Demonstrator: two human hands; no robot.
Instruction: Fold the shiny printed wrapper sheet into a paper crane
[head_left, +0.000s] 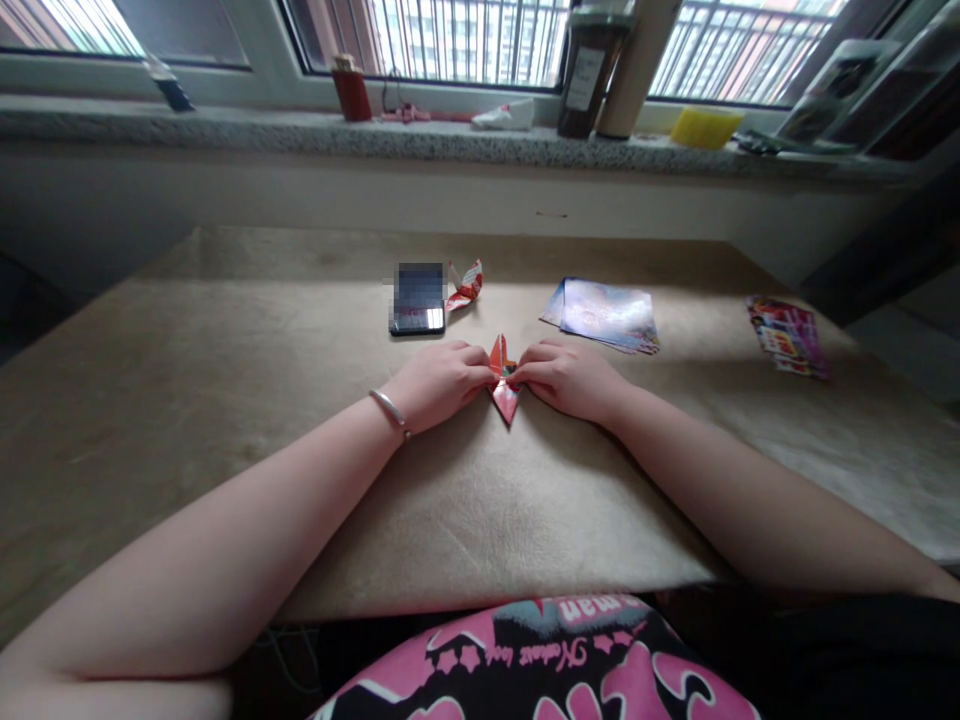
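Observation:
A small red folded paper (507, 403), diamond-shaped with pointed ends, lies on the tan table between my hands. My left hand (442, 382) pinches its left edge between thumb and fingers. From the other side, my right hand (571, 378) grips its right edge, with the fingertips near the paper's middle. Parts of the paper are hidden under my fingers. Just beyond my left hand are a dark phone (418, 299) and a red and white folded paper piece (466, 286) beside it.
A stack of glossy printed sheets (609, 314) lies beyond my right hand. Colourful cards (787, 337) are spread at the far right of the table (187, 400). On the granite windowsill (262, 133) stand a red bottle (351, 90), a dark jar (591, 75) and a yellow block (706, 127).

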